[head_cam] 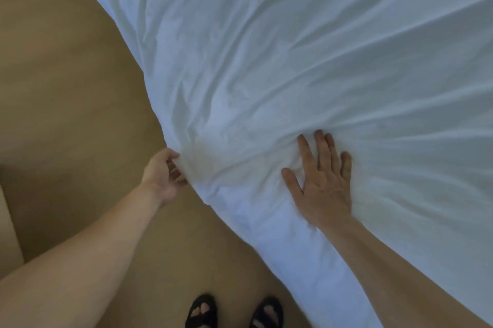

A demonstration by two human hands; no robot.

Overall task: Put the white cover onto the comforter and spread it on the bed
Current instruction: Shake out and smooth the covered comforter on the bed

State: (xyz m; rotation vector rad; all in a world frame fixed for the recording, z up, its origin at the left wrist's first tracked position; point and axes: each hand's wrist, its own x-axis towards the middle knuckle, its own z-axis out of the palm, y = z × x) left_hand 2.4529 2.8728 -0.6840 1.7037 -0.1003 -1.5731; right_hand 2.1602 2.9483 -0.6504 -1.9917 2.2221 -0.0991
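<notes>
1. Where the person stands, black sandals (201, 313) rest on the tan floor (66, 114).
2. The left hand (165, 175) pinches a bunched edge of the white cover (293, 47), fingers curled into the cloth.
3. The right hand (322, 183) presses flat on the white cover, fingers spread.
4. Beyond, the wrinkled white cover spreads wide, its edge falling toward the tan floor.

The white cover (293, 60) filled the upper right, a creased surface a hand could only slide over. Left of the white cover ran bare tan floor (66, 87), open along its whole hanging edge. At that edge the left hand (162, 175) pinched the cloth; on top, nearby, the right hand (322, 189) lay flat. Below the white cover stood black sandals (202, 311), close to its edge
</notes>
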